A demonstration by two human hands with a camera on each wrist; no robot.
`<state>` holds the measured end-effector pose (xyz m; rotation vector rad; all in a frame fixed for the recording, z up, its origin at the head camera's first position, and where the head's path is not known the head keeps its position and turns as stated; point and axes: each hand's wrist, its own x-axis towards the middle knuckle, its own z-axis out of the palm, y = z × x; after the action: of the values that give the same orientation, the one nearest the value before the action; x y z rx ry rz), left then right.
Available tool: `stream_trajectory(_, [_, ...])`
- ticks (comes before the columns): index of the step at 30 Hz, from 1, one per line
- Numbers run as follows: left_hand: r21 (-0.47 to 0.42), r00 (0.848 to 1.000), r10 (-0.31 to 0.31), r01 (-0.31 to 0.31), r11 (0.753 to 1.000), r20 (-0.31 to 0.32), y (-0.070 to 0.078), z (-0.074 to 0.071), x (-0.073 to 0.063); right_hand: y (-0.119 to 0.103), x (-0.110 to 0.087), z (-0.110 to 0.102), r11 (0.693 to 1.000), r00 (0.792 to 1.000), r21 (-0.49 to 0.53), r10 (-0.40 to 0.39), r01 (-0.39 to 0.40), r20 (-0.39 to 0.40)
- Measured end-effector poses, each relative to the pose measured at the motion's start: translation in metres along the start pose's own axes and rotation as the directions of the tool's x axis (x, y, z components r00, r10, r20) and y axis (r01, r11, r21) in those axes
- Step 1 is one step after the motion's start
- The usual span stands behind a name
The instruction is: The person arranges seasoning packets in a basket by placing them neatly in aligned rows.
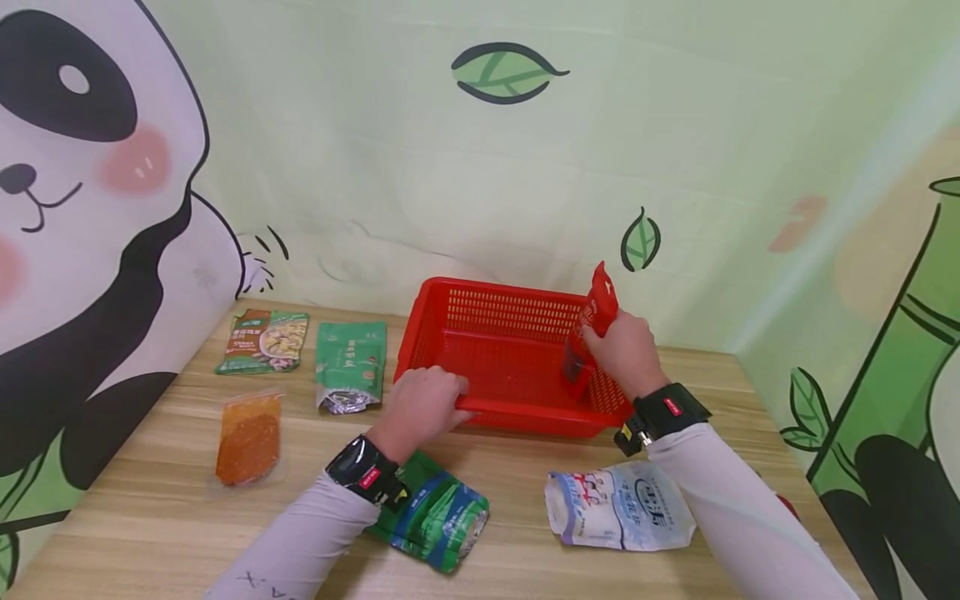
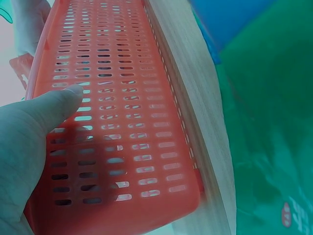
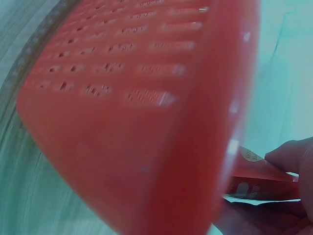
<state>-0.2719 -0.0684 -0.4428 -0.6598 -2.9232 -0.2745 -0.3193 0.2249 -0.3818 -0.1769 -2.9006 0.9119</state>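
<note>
A red plastic basket (image 1: 495, 367) with slotted walls stands at the back of the table. My left hand (image 1: 423, 406) grips its near rim at the left; in the left wrist view the thumb (image 2: 58, 107) lies over the slotted outer wall. At the basket's right end, my right hand (image 1: 628, 354) pinches a red packet (image 1: 587, 333), which stands upright with its lower part inside the basket. The right wrist view shows the red packet (image 3: 254, 181) between thumb and fingers, partly hidden behind the basket rim (image 3: 210, 122).
Left of the basket lie a green-brown food packet (image 1: 264, 341), a green pouch (image 1: 351, 362) and an orange-filled clear packet (image 1: 249, 439). In front are a green-blue pouch (image 1: 442, 517), partly under the left wrist, and a white-blue pouch (image 1: 621, 507). A printed cloth (image 1: 375, 167) hangs behind.
</note>
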Motion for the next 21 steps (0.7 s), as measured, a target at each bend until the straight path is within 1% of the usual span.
stream_trajectory(5, [0.003,1.0,0.004,-0.004,1.0,-0.01,0.0,-0.0004,0.0002,-0.0023,-0.0005,-0.001,1.0,1.0,-0.01,0.001,-0.001,-0.007])
stream_trajectory(11, [0.007,1.0,0.008,-0.008,1.0,-0.026,0.0,-0.0006,0.0001,-0.0036,-0.0005,-0.0015,1.0,1.0,-0.021,-0.02,0.019,-0.011])
stream_trajectory(16, [-0.003,1.0,0.003,-0.003,1.0,-0.01,0.0009,-0.0018,-0.0003,-0.0029,-0.0011,-0.0027,1.0,1.0,-0.02,-0.022,0.022,-0.009])
stream_trajectory(21, [-0.006,1.0,-0.008,0.008,1.0,0.008,0.0014,-0.002,-0.0005,-0.0026,-0.0036,-0.0052,0.999,0.999,-0.032,-0.032,0.031,-0.027])
